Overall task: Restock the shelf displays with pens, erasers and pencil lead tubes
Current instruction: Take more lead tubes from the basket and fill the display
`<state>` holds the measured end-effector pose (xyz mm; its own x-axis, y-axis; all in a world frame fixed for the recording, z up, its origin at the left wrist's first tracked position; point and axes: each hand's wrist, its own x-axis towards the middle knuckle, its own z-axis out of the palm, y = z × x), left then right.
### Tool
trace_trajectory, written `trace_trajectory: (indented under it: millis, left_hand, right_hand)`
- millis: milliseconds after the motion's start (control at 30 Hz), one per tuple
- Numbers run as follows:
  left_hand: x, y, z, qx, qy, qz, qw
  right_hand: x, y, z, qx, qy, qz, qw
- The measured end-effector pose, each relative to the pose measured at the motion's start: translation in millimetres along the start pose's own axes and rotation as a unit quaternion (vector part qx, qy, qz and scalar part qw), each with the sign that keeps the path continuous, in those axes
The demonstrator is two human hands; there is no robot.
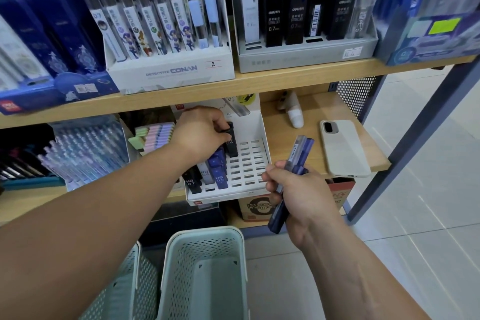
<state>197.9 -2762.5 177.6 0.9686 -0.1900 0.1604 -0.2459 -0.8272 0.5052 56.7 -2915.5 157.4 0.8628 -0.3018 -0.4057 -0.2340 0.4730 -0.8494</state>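
Head view: your left hand [200, 132] reaches into the white slotted display tray [250, 163] on the lower shelf [309, 122]. Its fingers are curled round the top of a black lead tube [232, 147], which stands upright in a slot near the tray's back. At 6 o'clock from that tube, more tubes fill the tray's left slots: blue ones [219, 170], and a black one marked HB 0.7 [192, 182] at the front. The slots on the tray's right side show as bare holes.

Your right hand [304, 195] is at 4 o'clock from the tray, just in front of its front right corner. It grips a bundle of blue lead tubes [301, 153]. The bundle is tilted, with its upper ends toward 1 o'clock and its lower ends sticking out below the palm toward 7 o'clock. The two hands are well apart.

At 2 o'clock from your right hand a phone [342, 148] lies face down on the lower shelf. At 9 o'clock from your left hand sits a stack of pastel erasers [155, 135]. At 6 o'clock in the view, a pale green perforated basket [207, 232] stands on the floor between your forearms.
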Motion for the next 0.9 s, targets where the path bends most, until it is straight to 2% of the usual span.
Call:
trace_trajectory:
  millis: [200,367,433,500,567,667,733,900]
  left_hand:
    - [2,-6,0,0.037,-0.013,0.036,0.999]
    - [-3,-13,3,0.063,-0.017,0.077,0.995]
    - [-12,-6,0,0.021,0.016,0.079,0.997]
    - [-34,7,-6,-0.07,0.044,0.056,0.995]
    - [-68,21,-8,-0.186,0.021,0.021,0.982]
    - [-119,33,-1,-0.311,-0.06,-0.011,0.948]
    - [-141,35,7,-0.328,-0.088,-0.03,0.94]
    - [-158,30,13,-0.34,-0.087,-0.065,0.934]
  right_hand:
    - [1,1,1,-0.001,0.0,0.005,1.0]
    - [-1,2,4,0.002,-0.033,0.026,0.999]
    - [-3,1,7,0.026,-0.035,0.037,0.998]
    - [-4,-1,10,0.062,-0.021,0.042,0.997]
    - [-4,-3,12,0.104,-0.007,0.046,0.993]
    - [-4,-4,16,0.115,-0.002,0.05,0.992]
    - [-5,-1,19,0.109,0.001,0.061,0.992]
    - [-15,3,23,0.068,-0.009,0.057,0.996]
